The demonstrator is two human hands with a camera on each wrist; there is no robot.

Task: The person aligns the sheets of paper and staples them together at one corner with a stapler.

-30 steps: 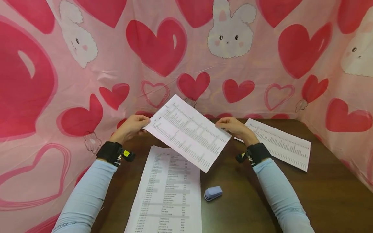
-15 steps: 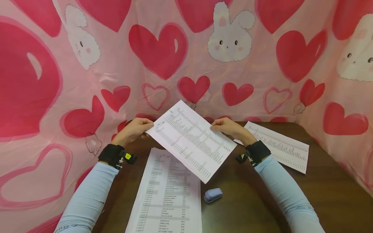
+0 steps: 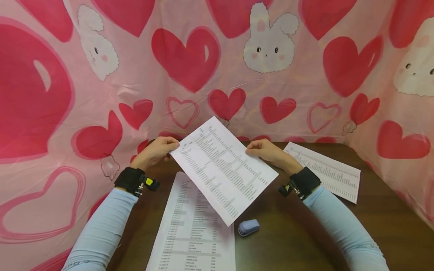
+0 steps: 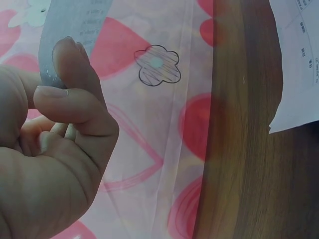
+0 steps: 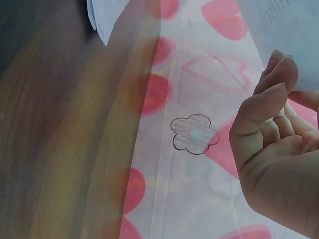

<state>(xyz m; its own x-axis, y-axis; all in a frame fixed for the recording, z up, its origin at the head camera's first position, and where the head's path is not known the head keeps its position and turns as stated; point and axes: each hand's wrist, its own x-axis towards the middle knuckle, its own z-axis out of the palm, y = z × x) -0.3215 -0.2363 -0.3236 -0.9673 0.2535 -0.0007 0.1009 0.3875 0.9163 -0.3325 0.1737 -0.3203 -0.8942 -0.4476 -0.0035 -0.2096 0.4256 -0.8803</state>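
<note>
A printed sheet of paper [image 3: 225,169], covered in rows of small text, is held up tilted above the table. My left hand [image 3: 154,152] pinches its left corner between thumb and fingers; the left wrist view shows the sheet's edge [image 4: 75,35] in that pinch. On the sheet's upper right edge, my right hand [image 3: 271,152] pinches with thumb and fingers, and part of the paper [image 5: 289,30] shows there in the right wrist view. Below the held sheet lies a paper stack [image 3: 193,241], its upper right part hidden by the sheet.
Right of the stack sits a small lavender stapler [image 3: 248,227]. Another printed paper [image 3: 325,173] lies at the back right, partly behind the right wrist. The dark wooden table [image 3: 281,241] ends at a pink cloth backdrop [image 3: 234,79] with hearts and rabbits.
The held sheet has turned clockwise, its lower corner swinging down and left. My right hand shifted slightly left along its edge, then stayed. Both hands keep their pinch.
</note>
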